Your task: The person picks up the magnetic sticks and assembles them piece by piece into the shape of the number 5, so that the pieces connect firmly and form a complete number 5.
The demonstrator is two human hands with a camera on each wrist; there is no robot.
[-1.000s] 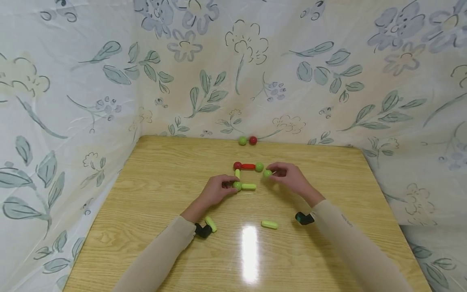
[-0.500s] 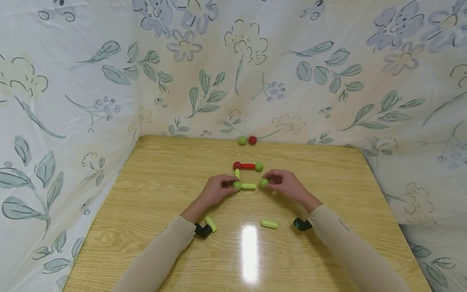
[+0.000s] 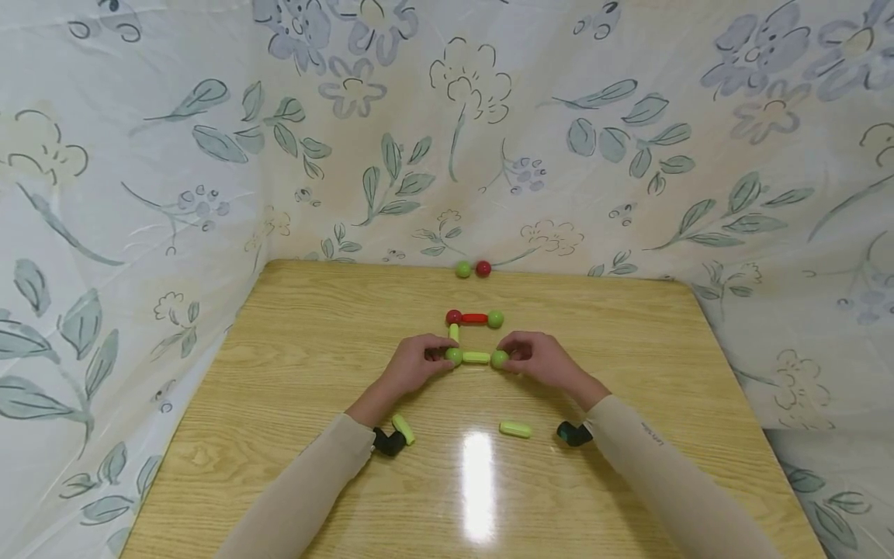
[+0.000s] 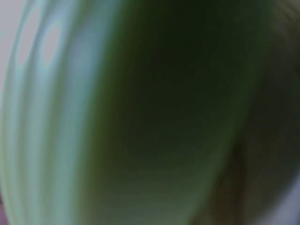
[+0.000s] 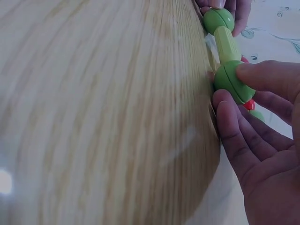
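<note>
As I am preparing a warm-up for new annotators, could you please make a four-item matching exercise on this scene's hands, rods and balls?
Things
1. Left hand
2. Right hand
3. Red rod
4. Loose red ball

Places and states
A. By the far edge of the table, beside a loose green ball
B. Pinches the near-right green ball
C. Between the red corner ball and the far-right green ball
D. Pinches the green corner ball, where two yellow-green rods meet

Pairs: 1-D, 2-B, 3-C, 4-A
</note>
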